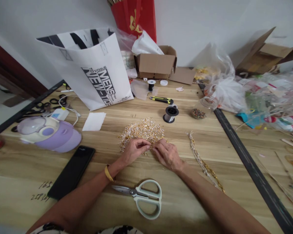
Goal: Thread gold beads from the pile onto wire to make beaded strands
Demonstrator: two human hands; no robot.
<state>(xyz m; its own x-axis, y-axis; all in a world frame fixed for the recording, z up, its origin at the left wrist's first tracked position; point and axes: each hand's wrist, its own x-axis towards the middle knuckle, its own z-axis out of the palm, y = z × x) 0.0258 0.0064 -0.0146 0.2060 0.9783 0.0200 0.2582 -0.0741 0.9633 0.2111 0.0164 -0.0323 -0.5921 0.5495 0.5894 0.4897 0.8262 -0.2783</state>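
Gold pieces [142, 127] by fingers [142, 142], jarred beads [198, 113]

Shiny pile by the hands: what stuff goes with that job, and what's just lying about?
Probably for the job:
- shiny pile
- linked strands of similar bits
- silver spool
- scissors

Probably just lying about:
- phone
- purple-and-cream gadget
- white bag
- red bag

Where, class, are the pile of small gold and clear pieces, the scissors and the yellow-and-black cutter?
Pile of small pieces [142, 130]: head view, on its middle.
Scissors [136, 193]: head view, handle beside the pivot.
Cutter [161, 100]: head view, middle of its body.
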